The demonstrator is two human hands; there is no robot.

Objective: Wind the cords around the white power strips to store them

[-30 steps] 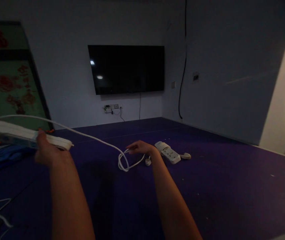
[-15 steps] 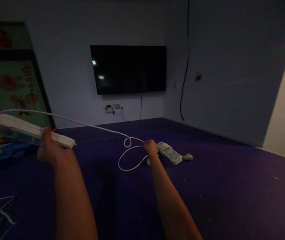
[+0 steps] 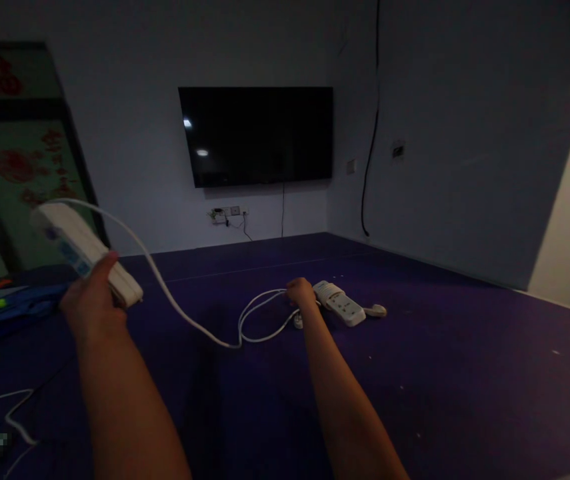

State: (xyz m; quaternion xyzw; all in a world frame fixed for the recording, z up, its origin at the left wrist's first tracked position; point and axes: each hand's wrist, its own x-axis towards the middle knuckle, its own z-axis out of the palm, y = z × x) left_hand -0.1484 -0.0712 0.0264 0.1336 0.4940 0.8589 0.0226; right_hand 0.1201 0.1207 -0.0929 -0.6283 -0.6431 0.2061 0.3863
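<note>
My left hand [image 3: 95, 293] is closed around a white power strip [image 3: 77, 233], held up at the left and tilted, its far end higher. From that end a white cord [image 3: 157, 270] arcs down to the purple surface and loops across to my right hand [image 3: 301, 293]. The right fingers are pinched on the cord, low over the surface. Just beside that hand lies a white plug [image 3: 298, 321]. A second white power strip [image 3: 347, 310], with cord wound around one end, rests to its right, and that strip's plug [image 3: 377, 311] sticks out beyond it.
A dark television [image 3: 259, 137] hangs on the far wall above some sockets [image 3: 229, 211]. A black cable [image 3: 371, 153] dangles along the right wall. Blue fabric [image 3: 25, 303] lies at the left, and a thin white cable [image 3: 12, 417] at the lower left. Small pale specks dot the purple surface [image 3: 445, 373].
My left hand has tilted the power strip more steeply and shifted slightly left. The cord has gone from stretched out to sagging onto the surface, its small loop gone. My right hand stays in place.
</note>
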